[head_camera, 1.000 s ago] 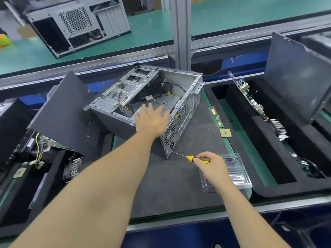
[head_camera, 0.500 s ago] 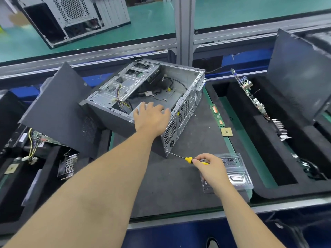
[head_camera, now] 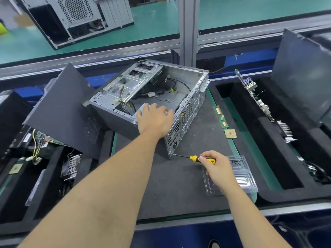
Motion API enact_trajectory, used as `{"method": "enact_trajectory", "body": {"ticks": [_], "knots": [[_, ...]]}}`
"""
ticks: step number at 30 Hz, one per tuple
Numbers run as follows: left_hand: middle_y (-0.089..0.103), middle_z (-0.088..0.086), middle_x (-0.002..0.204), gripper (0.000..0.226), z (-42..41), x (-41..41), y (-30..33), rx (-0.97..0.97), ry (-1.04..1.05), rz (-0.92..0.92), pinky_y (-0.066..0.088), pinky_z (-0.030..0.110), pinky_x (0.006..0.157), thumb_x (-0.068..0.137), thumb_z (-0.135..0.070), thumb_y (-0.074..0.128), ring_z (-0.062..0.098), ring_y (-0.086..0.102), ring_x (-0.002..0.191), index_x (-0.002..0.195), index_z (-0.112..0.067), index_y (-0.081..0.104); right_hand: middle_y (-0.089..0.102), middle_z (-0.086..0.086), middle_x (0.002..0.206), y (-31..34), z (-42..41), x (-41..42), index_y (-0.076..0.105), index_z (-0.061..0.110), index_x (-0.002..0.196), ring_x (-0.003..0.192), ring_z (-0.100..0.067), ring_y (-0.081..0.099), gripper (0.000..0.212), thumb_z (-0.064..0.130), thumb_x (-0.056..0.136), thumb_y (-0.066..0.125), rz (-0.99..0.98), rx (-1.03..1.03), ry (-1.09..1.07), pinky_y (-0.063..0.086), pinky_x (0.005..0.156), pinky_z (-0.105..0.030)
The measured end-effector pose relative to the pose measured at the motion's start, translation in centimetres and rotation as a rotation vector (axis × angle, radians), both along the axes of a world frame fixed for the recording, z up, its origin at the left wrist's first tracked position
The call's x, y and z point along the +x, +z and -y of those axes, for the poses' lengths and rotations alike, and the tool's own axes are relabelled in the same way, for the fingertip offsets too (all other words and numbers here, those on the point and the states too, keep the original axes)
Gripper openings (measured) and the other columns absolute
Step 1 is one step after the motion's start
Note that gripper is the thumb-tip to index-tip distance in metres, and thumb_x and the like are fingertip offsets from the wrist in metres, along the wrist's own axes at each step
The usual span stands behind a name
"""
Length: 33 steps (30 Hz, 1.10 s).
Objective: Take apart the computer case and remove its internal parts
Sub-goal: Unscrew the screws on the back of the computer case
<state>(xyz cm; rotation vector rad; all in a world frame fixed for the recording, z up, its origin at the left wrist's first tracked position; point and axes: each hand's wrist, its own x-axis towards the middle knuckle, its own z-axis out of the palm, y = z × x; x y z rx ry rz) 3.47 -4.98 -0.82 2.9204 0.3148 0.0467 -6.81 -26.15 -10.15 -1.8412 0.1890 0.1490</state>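
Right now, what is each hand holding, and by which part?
Right hand grips the screwdriver by its yellow handle. Left hand rests on the computer case near its rear corner, fingers over the rim.

The table (head_camera: 161, 194) is covered by a dark grey mat with green edging at the right. On it stands the opened computer case (head_camera: 186, 111). Beside it, right, lie a memory stick (head_camera: 220, 116) and a processor chip (head_camera: 230, 133); nearer, a clear plastic tray (head_camera: 245, 179). Black foam bins (head_camera: 265, 153) flank the mat.
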Motion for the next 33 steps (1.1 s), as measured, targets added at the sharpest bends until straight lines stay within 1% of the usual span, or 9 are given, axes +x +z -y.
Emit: {"method": "enact_trajectory", "body": {"ticks": [3,6,8,10,13,16,19,27,33], "knots": [[0.05,-0.001,0.142,0.051,0.0,0.0,0.0,-0.001,0.001,0.004,0.019,0.05,0.118,0.096,-0.051,0.024,0.025,0.025,0.145,0.123,-0.036,0.065,0.062,0.004,0.066,-0.1,0.1,0.3,0.07,0.029,0.076,0.059,-0.017,0.052,0.016,0.021,0.09,0.068,-0.02,0.029,-0.028,0.045,0.059,-0.031],[0.051,-0.001,0.141,0.052,0.0,0.0,0.0,0.0,-0.004,0.012,0.02,0.051,0.117,0.096,-0.051,0.024,0.025,0.027,0.144,0.121,-0.034,0.065,0.059,-0.002,0.061,-0.4,0.0,0.5,0.071,0.021,0.079,0.052,-0.018,0.045,0.013,0.02,0.091,0.068,-0.099,0.132,-0.063,0.042,0.055,-0.035],[0.051,-0.001,0.142,0.052,0.0,0.0,-0.1,0.002,-0.004,0.014,0.02,0.051,0.118,0.096,-0.051,0.024,0.025,0.027,0.144,0.121,-0.034,0.065,0.058,-0.003,0.059,-0.5,-0.1,0.6,0.07,0.017,0.081,0.049,-0.016,0.044,0.011,0.02,0.092,0.068,-0.141,0.173,-0.096,0.043,0.054,-0.034],[0.051,-0.001,0.142,0.051,0.0,0.0,-0.1,0.003,-0.002,0.014,0.02,0.051,0.118,0.096,-0.051,0.024,0.025,0.026,0.144,0.121,-0.034,0.065,0.056,-0.004,0.059,-0.6,-0.2,0.7,0.069,0.013,0.085,0.046,-0.014,0.043,0.011,0.02,0.093,0.068,-0.175,0.212,-0.124,0.042,0.05,-0.031],[0.052,-0.001,0.14,0.051,0.0,0.0,0.0,-0.002,-0.003,0.019,0.02,0.051,0.117,0.096,-0.05,0.024,0.025,0.027,0.143,0.12,-0.033,0.066,0.048,-0.007,0.061,-0.5,-0.5,0.8,0.064,0.005,0.085,0.045,-0.014,0.036,0.019,0.021,0.095,0.066,-0.262,0.343,-0.169,0.036,0.044,-0.027],[0.052,-0.001,0.14,0.052,0.0,-0.1,0.0,-0.004,-0.001,0.017,0.021,0.051,0.117,0.096,-0.05,0.024,0.025,0.028,0.143,0.121,-0.033,0.065,0.042,-0.006,0.062,-0.2,-0.8,0.8,0.059,0.004,0.086,0.045,-0.013,0.031,0.021,0.022,0.098,0.062,-0.397,0.486,-0.215,0.031,0.041,-0.025],[0.051,-0.001,0.142,0.052,-0.1,-0.1,0.0,-0.001,0.0,0.012,0.02,0.051,0.118,0.096,-0.05,0.024,0.025,0.027,0.144,0.123,-0.033,0.065,0.039,-0.005,0.063,0.0,-0.8,0.9,0.055,0.007,0.088,0.046,-0.012,0.029,0.02,0.022,0.099,0.06,-0.468,0.554,-0.235,0.03,0.04,-0.024],[0.049,-0.001,0.147,0.052,0.0,-0.1,0.1,-0.017,0.003,0.013,0.018,0.05,0.12,0.098,-0.049,0.024,0.026,0.021,0.15,0.127,-0.033,0.064,0.041,-0.006,0.062,0.0,-1.1,0.6,0.056,0.005,0.09,0.045,-0.013,0.031,0.021,0.023,0.101,0.058,-0.418,0.557,-0.256,0.031,0.041,-0.024],[0.048,-0.001,0.148,0.051,0.1,-0.2,0.2,-0.015,0.004,0.005,0.016,0.05,0.12,0.099,-0.049,0.024,0.025,0.02,0.15,0.127,-0.033,0.064,0.046,-0.009,0.06,-0.3,-1.0,0.4,0.059,0.007,0.082,0.046,-0.017,0.035,0.022,0.021,0.099,0.058,-0.266,0.451,-0.185,0.036,0.044,-0.028]]}}
